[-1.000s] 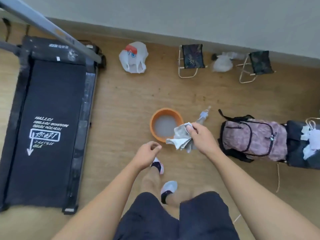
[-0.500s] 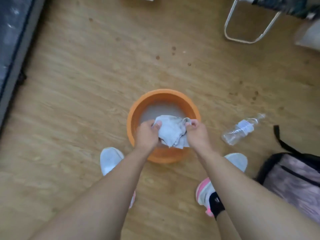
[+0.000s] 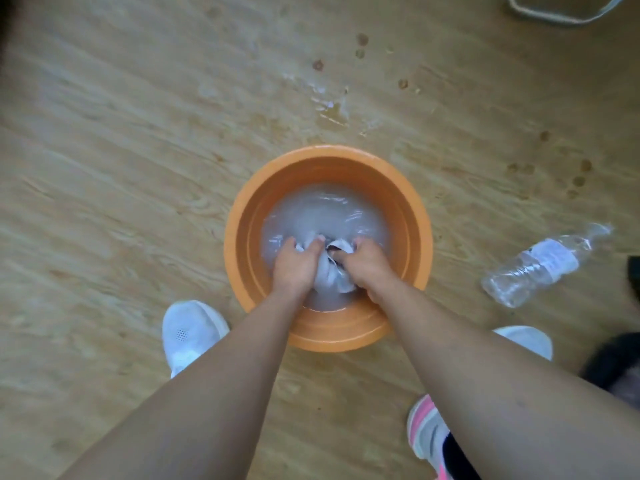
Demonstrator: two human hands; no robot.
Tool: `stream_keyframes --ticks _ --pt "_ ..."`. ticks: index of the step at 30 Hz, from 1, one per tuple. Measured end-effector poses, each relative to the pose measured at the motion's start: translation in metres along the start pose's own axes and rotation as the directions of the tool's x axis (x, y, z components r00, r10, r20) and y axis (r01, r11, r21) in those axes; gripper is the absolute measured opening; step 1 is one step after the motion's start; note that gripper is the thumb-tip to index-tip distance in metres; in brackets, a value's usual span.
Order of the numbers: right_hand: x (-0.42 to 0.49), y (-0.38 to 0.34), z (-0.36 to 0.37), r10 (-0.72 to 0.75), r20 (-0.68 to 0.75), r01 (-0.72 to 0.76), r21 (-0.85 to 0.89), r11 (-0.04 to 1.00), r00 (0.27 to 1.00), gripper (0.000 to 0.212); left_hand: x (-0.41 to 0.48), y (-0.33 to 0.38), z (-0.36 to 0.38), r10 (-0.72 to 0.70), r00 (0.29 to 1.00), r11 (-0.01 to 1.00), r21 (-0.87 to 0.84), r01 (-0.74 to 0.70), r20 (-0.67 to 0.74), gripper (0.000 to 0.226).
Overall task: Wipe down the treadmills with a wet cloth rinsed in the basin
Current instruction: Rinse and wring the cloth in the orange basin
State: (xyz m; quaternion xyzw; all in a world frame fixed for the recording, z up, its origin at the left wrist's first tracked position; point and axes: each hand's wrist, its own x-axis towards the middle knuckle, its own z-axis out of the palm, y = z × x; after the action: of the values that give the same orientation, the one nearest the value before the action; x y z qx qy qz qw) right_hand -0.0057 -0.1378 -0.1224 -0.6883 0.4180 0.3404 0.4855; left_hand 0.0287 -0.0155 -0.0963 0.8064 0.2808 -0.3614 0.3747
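An orange basin [image 3: 242,237] of cloudy grey water stands on the wood floor between my feet. Both of my hands are down inside it. My left hand [image 3: 294,268] and my right hand [image 3: 367,265] each grip one side of the light grey cloth [image 3: 329,275], which is bunched between them and partly under the water. No treadmill is in view.
A clear plastic bottle [image 3: 543,265] lies on its side right of the basin. Water splashes and dark spots mark the floor [image 3: 332,105] beyond the basin. A stool's metal frame [image 3: 561,15] shows at the top right, a dark bag [image 3: 616,365] at the right edge.
I have bent down close to the basin. The cloth, first held above the rim by my right hand alone, is now gripped by both hands and pushed down into the water.
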Motion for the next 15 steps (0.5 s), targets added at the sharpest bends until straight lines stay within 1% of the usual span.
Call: stream_keyframes --ticks 1,2,4,6,7,9,11,13,14,15 --pt "0.005 -0.002 -0.001 0.013 0.001 -0.013 0.005 1.000 1.000 0.023 0.005 0.001 0.003 0.020 1.000 1.000 0.021 -0.020 -0.009 0.038" --pt "0.008 -0.008 -0.002 0.017 -0.030 -0.016 0.035 0.999 0.999 0.028 0.009 0.003 0.004 0.036 0.999 0.998 0.042 -0.035 -0.022 0.039" --pt "0.002 -0.023 -0.002 0.022 -0.127 -0.004 0.137 0.991 0.992 0.036 0.010 0.010 0.004 0.045 0.999 0.998 0.047 -0.044 -0.017 0.032" --pt "-0.011 -0.034 0.003 0.042 -0.178 -0.009 0.182 0.983 0.983 0.034 0.008 0.014 0.004 0.035 0.999 0.999 -0.008 -0.035 0.014 0.030" --pt "-0.015 -0.035 0.009 0.031 -0.183 -0.002 0.158 0.987 0.983 0.032 0.008 0.013 0.005 0.044 0.999 0.998 -0.035 -0.043 0.026 0.031" --pt "-0.022 -0.032 0.021 -0.063 -0.164 0.070 0.039 0.997 0.984 0.027 0.004 0.009 0.008 0.063 0.995 0.996 -0.074 -0.057 0.078 0.028" --pt "-0.019 -0.031 0.029 -0.134 -0.144 0.127 -0.056 0.990 0.981 0.021 0.006 0.001 0.013 0.018 0.989 0.986 -0.165 0.007 0.145 0.034" --pt "-0.008 -0.036 0.030 -0.138 -0.138 0.129 -0.072 0.989 0.981 0.030 0.013 -0.007 0.018 -0.039 0.988 0.965 -0.252 0.077 0.152 0.043" --pt "-0.003 -0.039 0.028 -0.131 -0.138 0.123 -0.063 0.990 0.982 0.036 0.009 -0.002 0.016 -0.039 0.989 0.965 -0.252 0.074 0.140 0.042" --pt "0.002 -0.042 0.026 -0.116 -0.135 0.107 -0.072 0.992 0.984 0.038 0.007 0.003 0.011 -0.030 0.991 0.977 -0.207 0.057 0.132 0.038"
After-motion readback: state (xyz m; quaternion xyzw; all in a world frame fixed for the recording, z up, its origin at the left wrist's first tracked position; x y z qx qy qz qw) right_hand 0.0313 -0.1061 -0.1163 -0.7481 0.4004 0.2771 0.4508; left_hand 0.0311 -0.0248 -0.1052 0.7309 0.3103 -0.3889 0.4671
